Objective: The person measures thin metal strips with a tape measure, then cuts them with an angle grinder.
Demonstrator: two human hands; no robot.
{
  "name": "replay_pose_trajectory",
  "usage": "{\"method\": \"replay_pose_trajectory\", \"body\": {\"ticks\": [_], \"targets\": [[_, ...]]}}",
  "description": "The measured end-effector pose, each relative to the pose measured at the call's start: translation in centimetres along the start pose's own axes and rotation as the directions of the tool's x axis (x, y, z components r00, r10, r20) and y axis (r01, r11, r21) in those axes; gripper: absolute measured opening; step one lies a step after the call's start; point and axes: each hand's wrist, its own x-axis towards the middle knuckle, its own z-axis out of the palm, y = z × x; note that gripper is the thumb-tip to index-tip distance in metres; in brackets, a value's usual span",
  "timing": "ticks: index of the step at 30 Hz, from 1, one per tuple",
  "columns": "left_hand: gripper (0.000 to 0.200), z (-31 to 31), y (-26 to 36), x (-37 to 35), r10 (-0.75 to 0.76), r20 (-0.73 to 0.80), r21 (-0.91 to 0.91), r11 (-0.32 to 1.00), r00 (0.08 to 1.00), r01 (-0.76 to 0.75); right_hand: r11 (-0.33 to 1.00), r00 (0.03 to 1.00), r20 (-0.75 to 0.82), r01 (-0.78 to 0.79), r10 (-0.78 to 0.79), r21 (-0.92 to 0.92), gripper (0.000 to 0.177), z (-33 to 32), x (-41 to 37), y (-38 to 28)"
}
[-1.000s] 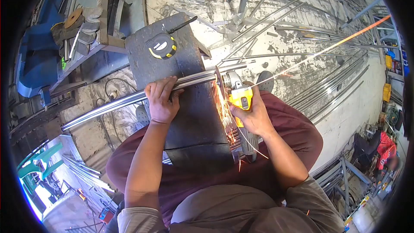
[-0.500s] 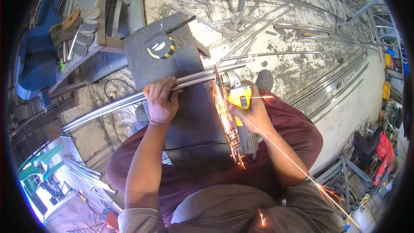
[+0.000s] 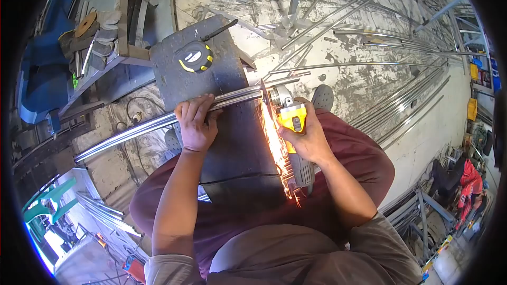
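Note:
My left hand (image 3: 196, 124) is closed around several shiny metal tubes (image 3: 132, 136), pressing them onto a dark work surface (image 3: 237, 142). Wrapped in my right hand (image 3: 311, 134) is a yellow and grey angle grinder (image 3: 293, 119), its body pointing toward my lap. The thin disc (image 3: 266, 96) meets the tubes near their right end. A dense stream of orange sparks (image 3: 275, 145) falls from that contact along the surface's right edge toward me. Beyond the tubes, a black and yellow tape measure (image 3: 195, 56) lies on the same surface.
Long metal tubes (image 3: 406, 97) lie over the floor ahead and to the right. At the left stands a metal bench (image 3: 124, 47) with gloves (image 3: 108, 34) and a brown disc (image 3: 86, 24) on it. A green plastic chair (image 3: 50, 200) is at lower left.
The long spark streaks that flew toward my right arm and shirt are gone, and the downward spark stream is denser. Both hands keep nearly the same places.

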Motion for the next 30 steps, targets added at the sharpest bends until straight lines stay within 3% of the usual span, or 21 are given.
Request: {"method": "replay_pose_trajectory", "body": {"ticks": [14,26,29,30], "targets": [[0.05,0.3,-0.2,-0.2,0.003,-0.021,0.002,1.0,1.0,-0.003,0.999,1.0,-0.014,0.003,-0.003,-0.041,0.084,-0.1,0.1,-0.7],[0.049,0.2,-0.1,-0.2,0.008,-0.027,-0.001,1.0,1.0,-0.008,0.999,0.999,0.015,0.032,-0.032,0.044,0.09,-0.3,0.5,0.8],[0.05,0.3,-0.1,-0.2,0.004,-0.019,-0.002,1.0,1.0,-0.004,0.998,0.999,-0.002,0.052,-0.052,-0.042,0.086,-0.4,0.5,-0.3],[0.051,0.3,-0.1,-0.2,0.001,-0.016,-0.001,1.0,1.0,-0.001,1.0,0.999,0.014,0.03,-0.03,0.005,0.084,-0.3,0.6,-0.3]]}}
